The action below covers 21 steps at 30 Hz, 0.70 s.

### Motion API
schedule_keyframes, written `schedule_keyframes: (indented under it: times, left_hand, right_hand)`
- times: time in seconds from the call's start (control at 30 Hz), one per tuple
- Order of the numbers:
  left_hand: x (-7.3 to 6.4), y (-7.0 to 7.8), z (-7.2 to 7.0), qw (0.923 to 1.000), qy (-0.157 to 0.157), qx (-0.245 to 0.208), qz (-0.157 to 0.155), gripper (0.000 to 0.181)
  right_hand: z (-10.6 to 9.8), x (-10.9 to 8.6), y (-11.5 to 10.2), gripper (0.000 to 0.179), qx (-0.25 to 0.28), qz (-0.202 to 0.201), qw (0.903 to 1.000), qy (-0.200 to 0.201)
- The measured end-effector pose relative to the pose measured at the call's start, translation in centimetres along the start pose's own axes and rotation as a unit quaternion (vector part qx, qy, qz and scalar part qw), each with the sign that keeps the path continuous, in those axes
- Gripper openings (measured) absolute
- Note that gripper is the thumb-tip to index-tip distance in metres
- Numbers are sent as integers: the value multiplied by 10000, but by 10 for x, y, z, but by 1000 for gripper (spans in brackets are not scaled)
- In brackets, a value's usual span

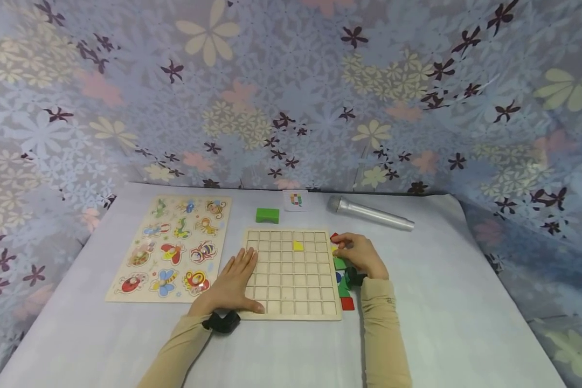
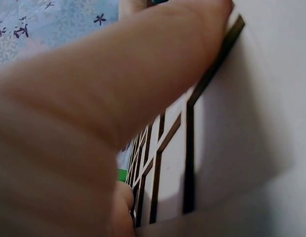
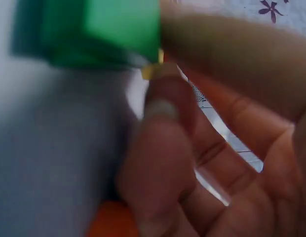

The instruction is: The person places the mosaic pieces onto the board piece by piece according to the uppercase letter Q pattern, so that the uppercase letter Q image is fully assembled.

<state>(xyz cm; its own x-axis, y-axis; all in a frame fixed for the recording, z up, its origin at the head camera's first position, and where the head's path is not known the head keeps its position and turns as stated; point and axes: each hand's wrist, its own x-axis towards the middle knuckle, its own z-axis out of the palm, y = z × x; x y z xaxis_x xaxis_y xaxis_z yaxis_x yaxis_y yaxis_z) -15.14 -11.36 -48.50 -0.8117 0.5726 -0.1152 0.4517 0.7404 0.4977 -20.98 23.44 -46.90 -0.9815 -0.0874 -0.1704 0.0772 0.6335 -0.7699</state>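
My left hand rests flat, fingers spread, on the left edge of a wooden grid board. One yellow tile lies in an upper cell. Beyond the board's right edge, my right hand bends over a row of coloured pieces, thumb and forefinger pinching a small yellow piece, mostly hidden by the fingers. Around it lie a green tile, a red tile and a piece with a blue circle. In the left wrist view, the forearm and hand cover much of the board.
An insect puzzle board lies to the left. Behind the grid board are a green arch block, a small pattern card and a silver microphone. Flowered cloth hangs at the back.
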Motion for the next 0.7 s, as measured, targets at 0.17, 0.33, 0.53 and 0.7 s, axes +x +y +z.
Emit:
schedule_keyframes:
  times: [0.17, 0.33, 0.53, 0.7]
  left_hand:
    - [1, 2, -1, 10000, -17, 1, -30, 128]
    - [0, 4, -2, 10000, 34, 17, -69, 128]
    - [-2, 7, -2, 10000, 25, -34, -87, 127]
    - [-2, 8, -2, 9999, 46, -40, -92, 127]
  right_hand:
    - [-2, 0, 0, 38, -377, -47, 9991, 172]
    - [0, 0, 3, 39, -506, -150, 9952, 828]
    - [1, 0, 7, 33, -430, -165, 9936, 1033]
    - [1, -1, 5, 28, -680, -173, 9937, 877]
